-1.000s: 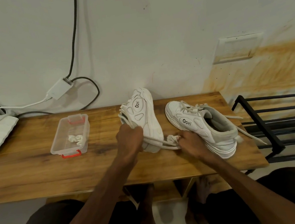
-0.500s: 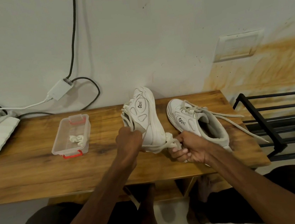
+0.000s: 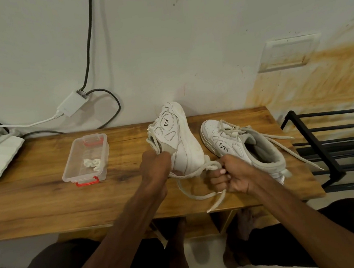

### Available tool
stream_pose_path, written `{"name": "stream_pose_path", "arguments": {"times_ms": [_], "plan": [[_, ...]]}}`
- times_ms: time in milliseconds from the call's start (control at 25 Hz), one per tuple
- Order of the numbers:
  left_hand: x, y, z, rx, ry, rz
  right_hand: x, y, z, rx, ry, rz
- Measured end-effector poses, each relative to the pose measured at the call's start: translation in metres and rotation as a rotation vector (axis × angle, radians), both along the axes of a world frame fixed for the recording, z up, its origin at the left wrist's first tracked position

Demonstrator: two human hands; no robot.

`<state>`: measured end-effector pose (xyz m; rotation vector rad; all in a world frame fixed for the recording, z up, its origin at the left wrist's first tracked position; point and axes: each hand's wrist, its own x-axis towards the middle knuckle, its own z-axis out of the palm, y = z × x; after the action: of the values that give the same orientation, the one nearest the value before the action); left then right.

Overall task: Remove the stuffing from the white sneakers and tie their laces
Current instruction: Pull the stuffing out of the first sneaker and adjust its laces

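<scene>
Now, the tipped sneaker sits mid-way along the bench, long axis near-to-far, toe toward the wall, its lace trailing right from the near end. The fingers of your left hand clamp its collar; your right hand, just right of the heel, has fingers curled tight on that lace.

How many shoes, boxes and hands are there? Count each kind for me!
White sneakers: 2, the held sneaker and the sneaker on the table
Clear plastic box: 1
Hands: 2, the left hand gripping the held sneaker, the right hand pinching its lace
Total: 5
</scene>
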<state>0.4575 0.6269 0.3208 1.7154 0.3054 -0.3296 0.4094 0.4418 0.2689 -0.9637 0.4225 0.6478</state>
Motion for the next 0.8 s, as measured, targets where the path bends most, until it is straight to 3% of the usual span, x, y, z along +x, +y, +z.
{"name": "stream_pose_path", "arguments": {"times_ms": [40,80,200,280,320,440,520,640,720,800], "plan": [[0.0,-0.002,0.0,-0.008,-0.001,0.0,-0.001,0.003,0.003,0.065,0.015,-0.036],[0.0,-0.002,-0.001,-0.011,-0.001,0.001,-0.001,0.005,0.002,-0.008,0.005,-0.017],[0.001,0.002,0.001,0.016,-0.005,-0.024,0.0,0.013,0.002,-0.773,-0.209,0.023],[0.001,0.004,0.005,0.081,-0.019,-0.074,0.002,0.015,-0.002,-1.239,-0.382,-0.193],[0.0,0.005,0.007,0.13,-0.026,-0.112,0.001,0.019,0.001,-1.342,-0.498,-0.362],[-0.004,0.002,0.011,0.192,-0.039,-0.239,-0.001,0.036,0.007,-1.26,-0.81,-0.598],[-0.002,0.001,0.01,0.161,-0.041,-0.298,-0.01,0.062,-0.003,-1.286,-0.918,-0.556],[0.005,0.002,0.006,0.187,-0.031,-0.238,-0.029,0.096,-0.024,-1.493,-1.095,-0.416],[0.01,0.005,0.005,0.231,-0.031,-0.163,-0.025,0.093,-0.026,-1.447,-1.171,-0.442],[0.013,0.007,0.005,0.255,-0.017,-0.145,-0.015,0.081,-0.018,-1.316,-1.121,-0.528]]}}
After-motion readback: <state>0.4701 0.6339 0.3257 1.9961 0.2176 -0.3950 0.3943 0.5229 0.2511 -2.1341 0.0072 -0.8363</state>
